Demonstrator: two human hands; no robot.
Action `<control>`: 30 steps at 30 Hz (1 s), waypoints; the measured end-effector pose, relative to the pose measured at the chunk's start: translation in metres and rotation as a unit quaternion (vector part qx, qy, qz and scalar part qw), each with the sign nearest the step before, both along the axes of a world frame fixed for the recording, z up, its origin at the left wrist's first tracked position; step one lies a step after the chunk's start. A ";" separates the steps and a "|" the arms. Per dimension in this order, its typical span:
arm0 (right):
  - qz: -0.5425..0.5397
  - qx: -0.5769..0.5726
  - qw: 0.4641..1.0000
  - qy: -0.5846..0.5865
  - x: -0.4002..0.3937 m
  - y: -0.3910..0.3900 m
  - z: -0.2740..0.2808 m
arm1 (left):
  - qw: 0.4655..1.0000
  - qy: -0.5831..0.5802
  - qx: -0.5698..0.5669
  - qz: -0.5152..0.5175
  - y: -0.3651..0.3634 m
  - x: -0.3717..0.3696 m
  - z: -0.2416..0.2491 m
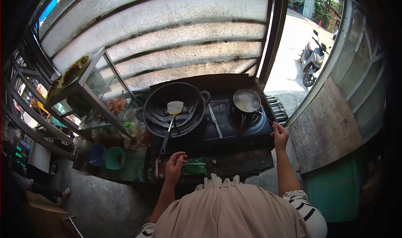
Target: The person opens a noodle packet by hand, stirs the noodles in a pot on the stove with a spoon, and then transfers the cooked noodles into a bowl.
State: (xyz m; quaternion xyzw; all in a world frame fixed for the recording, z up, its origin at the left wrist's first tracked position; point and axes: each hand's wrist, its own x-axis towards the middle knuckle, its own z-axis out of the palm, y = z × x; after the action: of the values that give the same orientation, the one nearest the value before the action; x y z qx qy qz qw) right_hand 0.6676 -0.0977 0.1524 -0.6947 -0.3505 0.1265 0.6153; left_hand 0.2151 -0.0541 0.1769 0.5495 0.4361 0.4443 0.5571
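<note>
My right hand (280, 136) is closed on the thin metal handle of a spoon (266, 117), whose far end reaches into the small saucepan. The saucepan (243, 108) sits on the right burner, with pale, cloudy, steaming liquid inside; the spoon's bowl is hidden. My left hand (175, 167) hovers by the front of the stove, fingers loosely bent and apart, holding nothing I can see. Just beyond it is the black handle of a spatula (169, 131), which rests in the large dark wok (190, 112). A knife (215, 120) lies on the stove (226, 139) between wok and saucepan.
Left of the wok stands a glass display case (104, 81) with food inside and on top. Below it are a blue bowl (97, 155), a teal container (115, 157) and a bottle with a green cap (131, 129). A parked scooter (313, 60) shows outside.
</note>
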 end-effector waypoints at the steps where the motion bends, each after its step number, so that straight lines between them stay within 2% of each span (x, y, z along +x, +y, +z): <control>1: 0.006 0.023 1.000 0.020 0.014 0.017 0.003 | 1.000 -0.007 0.005 0.002 0.005 0.014 0.000; 8: 0.065 0.078 0.991 0.090 0.073 0.114 0.016 | 0.998 -0.023 -0.013 0.064 0.010 0.058 0.005; 10: 0.040 0.020 0.998 -0.044 0.074 0.133 0.018 | 0.996 -0.010 -0.020 0.082 0.009 0.057 0.001; 12: 0.039 -0.024 0.997 -0.067 0.070 0.147 0.021 | 0.995 0.007 -0.024 0.097 0.008 0.052 -0.003; 14: 0.060 -0.027 0.967 -0.244 0.071 0.162 0.011 | 0.993 0.017 -0.023 0.115 0.008 0.048 -0.003; 16: 0.074 -0.054 0.960 -0.264 0.068 0.171 0.006 | 0.991 0.033 -0.030 0.127 0.008 0.044 0.000; 19: 0.170 -0.110 0.954 -0.220 0.071 0.186 -0.004 | 0.987 0.054 -0.040 0.149 0.011 0.047 0.009; 20: 0.171 -0.111 0.954 -0.221 0.073 0.189 -0.006 | 0.984 0.063 -0.043 0.161 0.012 0.050 0.010; 22: 0.221 -0.166 0.959 -0.062 0.070 0.192 -0.002 | 0.984 0.056 -0.040 0.163 0.016 0.056 0.011; 23: 0.222 -0.168 0.959 -0.063 0.075 0.196 -0.006 | 0.985 0.045 -0.034 0.161 0.017 0.060 0.010; 25: 0.276 -0.192 0.942 0.017 0.087 0.203 -0.019 | 0.986 0.035 -0.029 0.161 0.017 0.067 0.011; 26: 0.277 -0.192 0.941 0.017 0.092 0.202 -0.020 | 0.986 0.040 -0.031 0.156 0.017 0.070 0.014; 28: 0.264 -0.181 0.937 0.139 0.100 0.202 -0.020 | 0.987 0.043 -0.030 0.152 0.016 0.072 0.014; 29: 0.265 -0.181 0.937 0.137 0.102 0.200 -0.016 | 0.987 0.043 -0.027 0.153 0.016 0.073 0.012; 30: 0.256 -0.182 0.930 0.194 0.104 0.195 -0.012 | 0.987 0.044 -0.024 0.153 0.015 0.073 0.010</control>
State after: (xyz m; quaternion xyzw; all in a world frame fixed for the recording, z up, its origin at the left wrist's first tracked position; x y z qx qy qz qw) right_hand 0.7718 0.0970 0.1408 -0.6434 -0.3614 0.4731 0.4813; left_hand 0.2878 -0.0392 0.1873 0.4816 0.5495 0.4897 0.4757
